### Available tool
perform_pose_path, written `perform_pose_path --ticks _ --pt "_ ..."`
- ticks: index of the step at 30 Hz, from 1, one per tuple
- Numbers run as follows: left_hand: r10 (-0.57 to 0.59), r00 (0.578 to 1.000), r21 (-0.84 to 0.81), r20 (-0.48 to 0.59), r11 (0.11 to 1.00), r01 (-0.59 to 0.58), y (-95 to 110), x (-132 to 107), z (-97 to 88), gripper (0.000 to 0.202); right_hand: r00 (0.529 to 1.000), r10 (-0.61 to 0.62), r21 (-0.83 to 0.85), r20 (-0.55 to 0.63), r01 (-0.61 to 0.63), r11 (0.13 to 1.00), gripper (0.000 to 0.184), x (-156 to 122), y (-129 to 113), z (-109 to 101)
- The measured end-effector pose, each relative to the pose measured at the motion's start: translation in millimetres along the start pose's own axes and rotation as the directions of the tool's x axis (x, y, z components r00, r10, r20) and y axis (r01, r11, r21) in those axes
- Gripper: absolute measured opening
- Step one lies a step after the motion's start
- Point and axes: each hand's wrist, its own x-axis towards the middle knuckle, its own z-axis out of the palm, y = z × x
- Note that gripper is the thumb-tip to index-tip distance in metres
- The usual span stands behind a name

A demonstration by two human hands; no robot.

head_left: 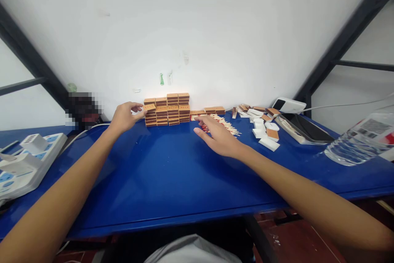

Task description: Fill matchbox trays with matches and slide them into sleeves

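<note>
Head view: left hand (125,116) pinches matchbox (150,107), long axis roughly left-right.

Bare hands (124,117), bare forearms (92,166), creased light grey garment (193,251)

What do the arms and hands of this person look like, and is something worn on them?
The left hand and right hand are bare, with no gloves visible. The left forearm and right forearm show no sleeve, watch or bracelet.
</note>
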Motion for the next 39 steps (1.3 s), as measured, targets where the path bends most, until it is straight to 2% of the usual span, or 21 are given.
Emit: perform_pose_path --ticks 7,11,14,16,17,19,21,24,27,30,32,35,36,37,39 --pt "-0.035 0.999 0.01 -0.024 0.999 0.036 1.4 0.8 8.4 0.049 0.999 -0.03 -0.062 -0.013 0.029 0.998 0.037 0.7 -2.3 -4.1" --pt "-0.03 0.999 0.061 -0.027 0.998 0.032 7.8 -3.6 5.1 0.049 0.999 -0.038 -0.122 -0.013 0.036 0.992 0.031 5.7 -0.1 -10.7" --pt "0.06 0.996 0.223 -0.072 0.974 -0.042 19.3 -12.7 -5.9 0.054 1.0 0.01 -0.249 0.018 -0.005 0.968 0.024 13.0 15.8 -29.0" --pt "0.151 0.984 0.263 -0.097 0.957 -0.121 29.7 -22.6 -12.9 0.048 0.997 0.077 -0.38 0.013 -0.067 0.923 0.021 17.3 34.7 -48.4" --pt "0.208 0.975 0.239 -0.074 0.953 -0.186 35.0 -28.6 -14.9 0.04 0.993 0.113 -0.454 -0.014 -0.107 0.885 0.019 18.8 45.8 -59.1" --pt "0.332 0.941 0.108 0.072 0.935 -0.338 44.5 -41.5 -13.8 0.026 0.975 0.207 -0.573 -0.085 -0.217 0.79 0.021 20.6 68.6 -79.9" --pt "0.384 0.909 -0.003 0.164 0.921 -0.389 51.3 -54.4 -6.4 0.03 0.926 0.346 -0.622 -0.152 -0.362 0.695 0.022 20.8 88.8 -97.1" --pt "0.378 0.895 -0.043 0.236 0.924 -0.379 57.5 -70.5 9.2 0.031 0.85 0.497 -0.637 -0.175 -0.483 0.601 0.029 18.8 110.0 -115.2" --pt "0.312 0.878 -0.064 0.362 0.948 -0.31 63.2 -80.7 18.9 0.036 0.794 0.59 -0.667 -0.15 -0.521 0.532 0.031 15.3 120.9 -130.6" --pt "0.318 0.864 -0.074 0.39 0.946 -0.315 70.5 -85.4 19.8 0.04 0.726 0.686 -0.692 -0.04 -0.515 0.505 0.024 10.6 121.1 -146.9" --pt "0.341 0.861 -0.09 0.377 0.939 -0.332 74.8 -86.7 18.6 0.036 0.641 0.762 -0.693 0.09 -0.509 0.511 0.028 7.0 114.1 -155.0" --pt "0.362 0.857 -0.096 0.366 0.931 -0.352 77.9 -87.7 17.8 0.031 0.481 0.845 -0.698 0.236 -0.521 0.491 0.042 2.6 97.8 -156.9" --pt "0.365 0.855 -0.095 0.369 0.93 -0.356 78.0 -87.9 18.0 0.03 0.458 0.851 -0.708 0.256 -0.51 0.488 0.043 1.7 93.0 -154.8" --pt "0.366 0.852 -0.094 0.375 0.929 -0.357 77.9 -88.1 18.2 0.031 0.455 0.85 -0.719 0.266 -0.494 0.49 0.039 1.2 89.3 -152.1" --pt "0.36 0.848 -0.088 0.39 0.931 -0.354 77.5 -88.5 18.8 0.031 0.489 0.829 -0.731 0.272 -0.454 0.509 0.027 0.7 85.9 -146.6"
